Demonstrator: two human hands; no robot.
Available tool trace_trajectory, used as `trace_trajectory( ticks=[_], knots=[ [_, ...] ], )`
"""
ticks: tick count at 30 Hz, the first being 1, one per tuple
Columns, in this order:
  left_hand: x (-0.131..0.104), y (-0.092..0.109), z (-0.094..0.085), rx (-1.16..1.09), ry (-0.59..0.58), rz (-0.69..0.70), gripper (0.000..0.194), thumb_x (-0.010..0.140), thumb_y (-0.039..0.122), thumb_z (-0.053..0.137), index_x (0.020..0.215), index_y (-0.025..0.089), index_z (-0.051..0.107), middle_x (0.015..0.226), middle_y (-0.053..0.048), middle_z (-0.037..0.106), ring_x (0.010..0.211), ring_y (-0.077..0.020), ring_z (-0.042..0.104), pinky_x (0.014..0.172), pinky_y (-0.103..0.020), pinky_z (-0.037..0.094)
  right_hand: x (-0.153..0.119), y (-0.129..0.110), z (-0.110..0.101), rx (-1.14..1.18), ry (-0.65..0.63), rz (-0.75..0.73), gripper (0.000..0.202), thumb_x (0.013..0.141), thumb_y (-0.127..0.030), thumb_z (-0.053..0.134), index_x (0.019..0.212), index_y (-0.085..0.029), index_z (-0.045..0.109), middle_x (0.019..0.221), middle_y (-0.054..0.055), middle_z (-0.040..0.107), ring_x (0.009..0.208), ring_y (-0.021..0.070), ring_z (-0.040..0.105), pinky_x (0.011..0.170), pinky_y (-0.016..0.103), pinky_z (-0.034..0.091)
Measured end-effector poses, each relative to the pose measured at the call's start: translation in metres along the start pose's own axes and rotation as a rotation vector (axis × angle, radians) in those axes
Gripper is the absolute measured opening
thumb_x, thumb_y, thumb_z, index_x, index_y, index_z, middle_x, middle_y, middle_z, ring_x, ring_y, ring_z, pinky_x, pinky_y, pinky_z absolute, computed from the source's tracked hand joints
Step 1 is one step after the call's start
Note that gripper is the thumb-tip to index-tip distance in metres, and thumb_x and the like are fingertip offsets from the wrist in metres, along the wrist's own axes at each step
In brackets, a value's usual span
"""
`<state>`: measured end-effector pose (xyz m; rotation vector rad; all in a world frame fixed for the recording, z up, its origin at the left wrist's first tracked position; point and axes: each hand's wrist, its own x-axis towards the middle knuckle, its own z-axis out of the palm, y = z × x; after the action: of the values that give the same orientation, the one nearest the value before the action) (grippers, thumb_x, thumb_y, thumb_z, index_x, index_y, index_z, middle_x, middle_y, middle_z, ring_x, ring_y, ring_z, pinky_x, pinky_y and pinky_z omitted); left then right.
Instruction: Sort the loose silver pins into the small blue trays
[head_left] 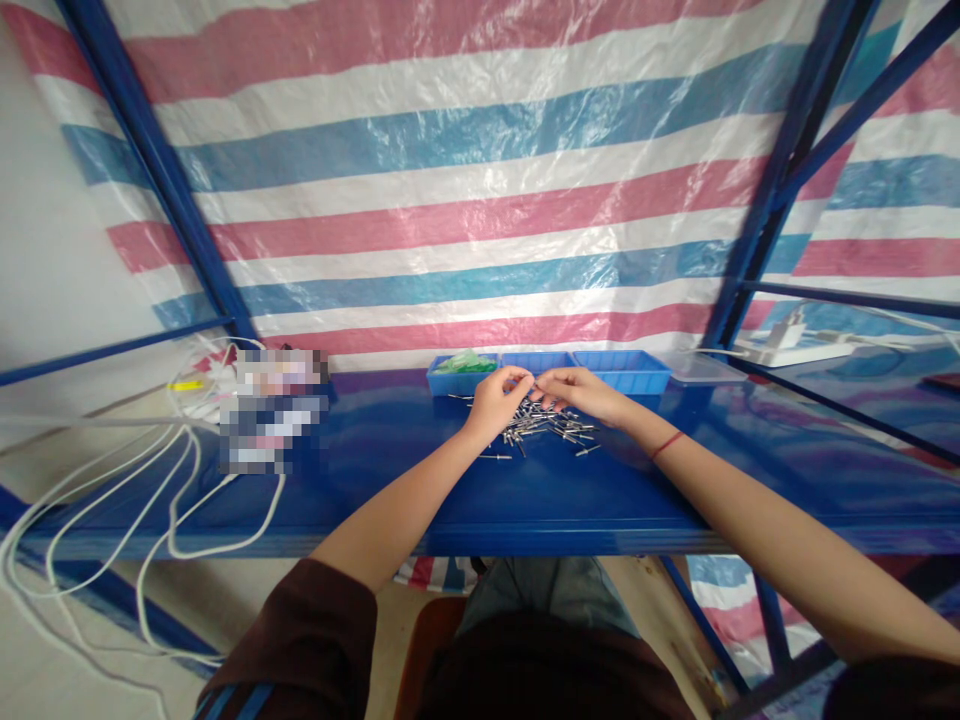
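Observation:
A loose pile of small metal pop rivets [536, 424] lies on the blue tabletop [480, 500]. Over the pile's back edge, my left hand [504, 396] and my right hand [576, 390] come together, their fingertips almost touching. Thumb and fingers are pinched on each hand. Whatever sits between the fingertips is too small to make out. Behind my hands stands a blue divided tray [626, 378], with green plastic pieces [469, 362] in its left compartment. My hands partly hide the tray's front wall.
A clear plastic lid [705, 367] lies right of the tray, and a white power strip [795, 348] sits farther right. White cables [180, 490] loop over the left edge near a blurred-out object [274, 410]. Blue frame posts [150, 160] and a striped sheet [465, 210] bound the back.

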<state>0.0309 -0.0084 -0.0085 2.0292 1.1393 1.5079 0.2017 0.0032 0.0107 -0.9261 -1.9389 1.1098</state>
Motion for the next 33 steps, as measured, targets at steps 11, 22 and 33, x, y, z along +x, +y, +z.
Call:
trace_trajectory(
  ticks=[11, 22, 33],
  knots=[
    [0.000, 0.002, -0.001, 0.018, 0.010, 0.002, 0.018, 0.081, 0.029, 0.055, 0.089, 0.017, 0.064, 0.090, -0.004, 0.068, 0.078, -0.0138, 0.062, 0.072, -0.025, 0.048, 0.002, 0.001, -0.002, -0.082, 0.163, -0.206, 0.032, 0.070, -0.046, 0.063, 0.084, -0.017, 0.058, 0.076, 0.004, 0.062, 0.069, 0.0147, 0.057, 0.059, 0.027, 0.046],
    [-0.003, -0.002, -0.003, 0.377, -0.199, 0.045, 0.028, 0.083, 0.029, 0.051, 0.106, 0.018, 0.062, 0.095, -0.006, 0.067, 0.087, -0.0179, 0.061, 0.084, -0.032, 0.046, 0.007, 0.020, -0.044, -0.680, 0.755, -0.267, 0.026, 0.083, -0.036, 0.046, 0.086, -0.016, 0.062, 0.087, 0.010, 0.065, 0.074, 0.0194, 0.058, 0.071, 0.033, 0.045],
    [-0.008, 0.005, -0.009, 0.717, -0.527, 0.046, 0.030, 0.081, 0.047, 0.048, 0.094, 0.029, 0.069, 0.096, -0.004, 0.063, 0.094, -0.0226, 0.057, 0.083, -0.037, 0.042, 0.009, 0.042, -0.067, -1.006, 0.709, -0.115, 0.042, 0.084, -0.044, 0.043, 0.107, -0.012, 0.059, 0.093, 0.015, 0.065, 0.087, 0.0272, 0.058, 0.081, 0.039, 0.042]
  ],
)
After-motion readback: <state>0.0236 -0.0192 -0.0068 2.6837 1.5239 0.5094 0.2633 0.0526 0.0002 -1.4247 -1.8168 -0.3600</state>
